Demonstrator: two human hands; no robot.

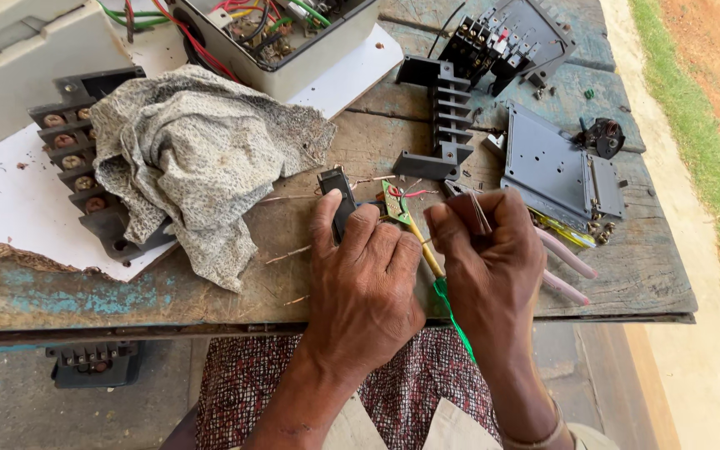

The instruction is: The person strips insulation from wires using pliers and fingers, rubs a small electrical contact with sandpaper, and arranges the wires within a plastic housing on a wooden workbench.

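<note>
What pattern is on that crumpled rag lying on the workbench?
The rag is pale grey-white with a fine dark speckled print, seen in the head view.

Two hands (360,275), one cloth (193,158), one screwdriver (439,287), two grey terminal blocks (447,117).

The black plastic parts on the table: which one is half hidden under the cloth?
The black terminal block at the left, with round screw heads in a row. The crumpled cloth covers its right side. The ribbed black part and the black relay cluster farther right lie uncovered.
</note>
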